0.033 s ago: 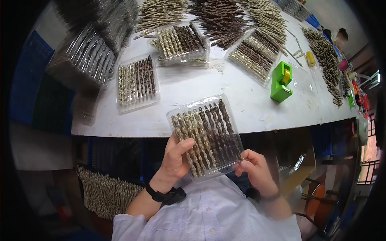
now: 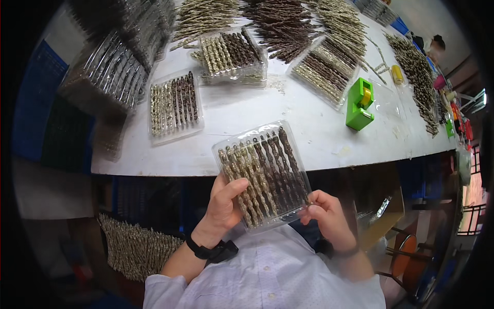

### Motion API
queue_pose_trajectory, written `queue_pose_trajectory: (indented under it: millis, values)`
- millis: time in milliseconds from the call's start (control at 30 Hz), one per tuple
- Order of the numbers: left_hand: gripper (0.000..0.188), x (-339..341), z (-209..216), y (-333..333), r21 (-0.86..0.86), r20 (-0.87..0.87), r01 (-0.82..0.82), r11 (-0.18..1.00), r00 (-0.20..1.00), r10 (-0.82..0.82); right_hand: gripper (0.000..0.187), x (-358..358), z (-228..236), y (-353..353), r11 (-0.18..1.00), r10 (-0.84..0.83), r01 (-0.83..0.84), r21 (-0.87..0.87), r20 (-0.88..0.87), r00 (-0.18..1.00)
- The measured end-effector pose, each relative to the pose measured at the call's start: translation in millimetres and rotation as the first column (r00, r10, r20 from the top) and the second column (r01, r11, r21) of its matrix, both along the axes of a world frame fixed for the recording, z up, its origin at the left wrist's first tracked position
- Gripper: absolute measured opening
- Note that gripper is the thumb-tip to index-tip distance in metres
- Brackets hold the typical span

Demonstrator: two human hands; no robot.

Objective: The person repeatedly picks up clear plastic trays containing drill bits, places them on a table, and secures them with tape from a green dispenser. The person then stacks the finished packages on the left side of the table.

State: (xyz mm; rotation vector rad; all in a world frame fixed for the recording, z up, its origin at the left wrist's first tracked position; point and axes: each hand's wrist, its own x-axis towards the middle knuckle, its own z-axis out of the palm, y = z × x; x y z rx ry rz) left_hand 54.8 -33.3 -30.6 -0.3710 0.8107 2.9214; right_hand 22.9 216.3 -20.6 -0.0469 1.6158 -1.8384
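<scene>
Clear tray is lying between the fingers, left hand clamping its side, right hand pinching its near corner, sticks running away.

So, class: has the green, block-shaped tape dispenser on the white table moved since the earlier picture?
No. The green, block-shaped tape dispenser shows no visible shift on the white table, judged against the yellow cylinder beyond it.

Here we have a clear plastic tray, slightly askew in our hands: knobbly gold sticks fill its left side, dark brown sticks its right, all lined up lengthwise.
</scene>
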Motion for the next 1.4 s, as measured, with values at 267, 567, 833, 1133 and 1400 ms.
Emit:
queue_pose_trajectory:
  millis: [267,567,833,1133,1400]
  values:
    - [0.053,5,-2,8,-0.015,0.023,0.137,0.991,0.99,-0.136,0.033,-51,23,-9,0.995,-0.098,0.097,-0.012,-0.108,0.989]
    - [0.058,7,1,19,-0.033,0.021,0.198,0.98,0.98,-0.197,0.029,-103,30,-33,0.994,0.038,-0.016,0.112,-0.197,0.98]
    - [0.057,8,2,20,-0.03,0.037,0.194,0.98,0.98,-0.193,0.023,-103,28,-36,0.992,0.062,-0.04,0.119,-0.19,0.98]
    - [0.055,8,1,19,0.008,0.041,0.194,0.981,0.98,-0.194,0.016,-102,22,-41,0.999,-0.011,0.018,0.041,-0.154,0.988]
    - [0.05,2,-1,14,-0.042,0.041,0.155,0.987,0.987,-0.154,0.029,-98,10,-44,0.993,-0.092,0.093,-0.072,0.014,0.996]
